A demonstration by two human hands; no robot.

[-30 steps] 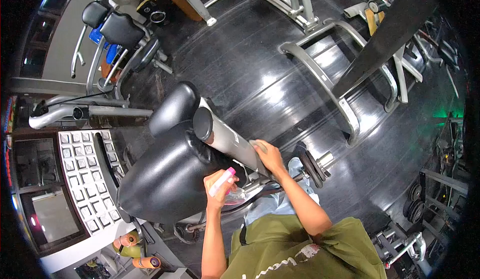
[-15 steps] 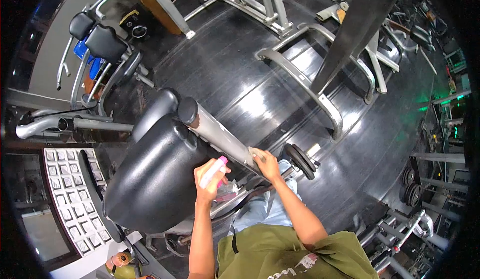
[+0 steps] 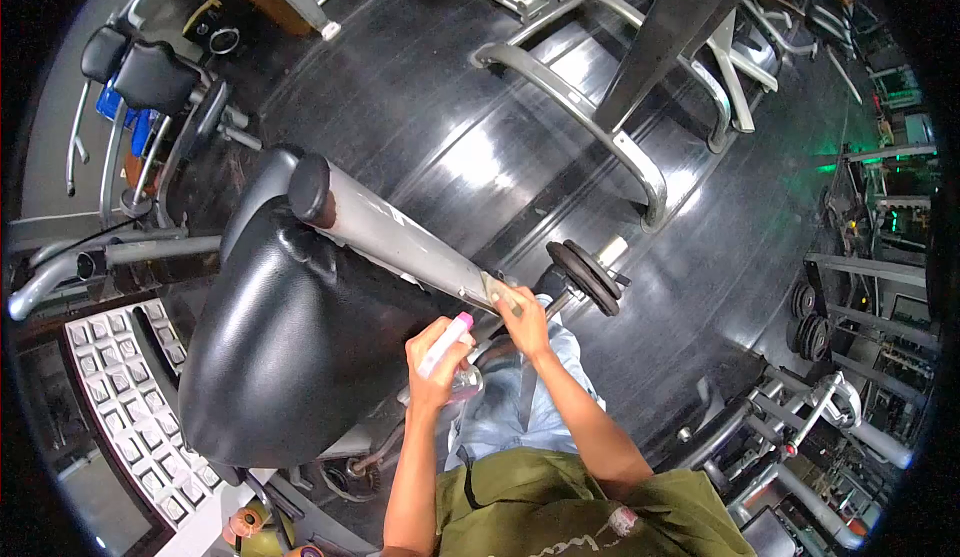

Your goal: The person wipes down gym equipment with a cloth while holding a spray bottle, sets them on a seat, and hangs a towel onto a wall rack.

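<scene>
Through the head camera I had both hands apart from each other, each busy with its own thing. The left hand (image 3: 428,365) was wrapped around a spray bottle (image 3: 447,347), with its pink nozzle pointing up and its clear lower part showing below the fingers. That bottle was held just beside the large black pad (image 3: 270,357). I had the right hand (image 3: 524,325) on the lower end of the slanted grey post (image 3: 400,242), fingers bent over it; something pale (image 3: 489,289) showed at the fingertips, but I could not tell what it was or how firmly it was gripped. Near the right hand were black weight plates (image 3: 585,277), and beyond the post a silver frame (image 3: 570,100) stood on the dark floor (image 3: 380,122).
</scene>
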